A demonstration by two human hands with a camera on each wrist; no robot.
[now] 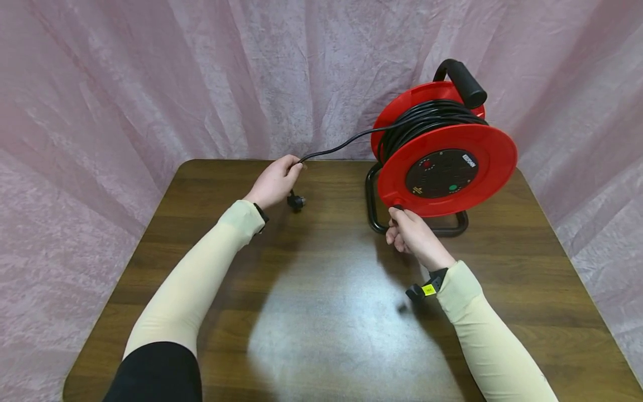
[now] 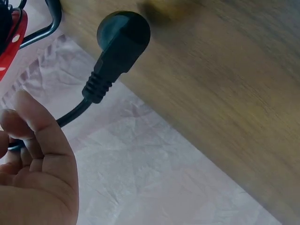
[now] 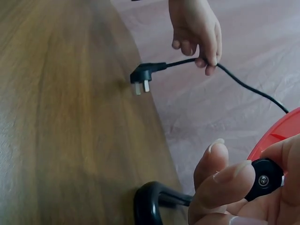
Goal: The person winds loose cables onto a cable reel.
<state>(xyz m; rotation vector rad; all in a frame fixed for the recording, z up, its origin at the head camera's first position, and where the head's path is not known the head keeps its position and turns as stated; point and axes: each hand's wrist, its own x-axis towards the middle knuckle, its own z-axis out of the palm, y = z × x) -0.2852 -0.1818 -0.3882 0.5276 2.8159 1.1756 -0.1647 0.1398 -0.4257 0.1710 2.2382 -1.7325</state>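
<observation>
A red cable reel [image 1: 494,167] with black cable [image 1: 427,120] wound on its drum stands at the back right of the table. My left hand [image 1: 275,181] pinches the loose end of the cable to the left of the reel. Just past those fingers hangs the black plug [image 2: 123,40], its metal pins [image 3: 146,86] showing in the right wrist view. At the reel's lower front rim, my right hand [image 1: 414,234] grips a small black crank knob [image 3: 265,179]. Between the two hands the cable runs up to the drum in a slack curve.
The reel rests on a black tubular stand [image 1: 370,195] and has a black carrying handle [image 1: 464,84] on top. Its front panel [image 1: 442,173] is black. A pink curtain [image 1: 201,72] hangs behind the wooden table [image 1: 211,223].
</observation>
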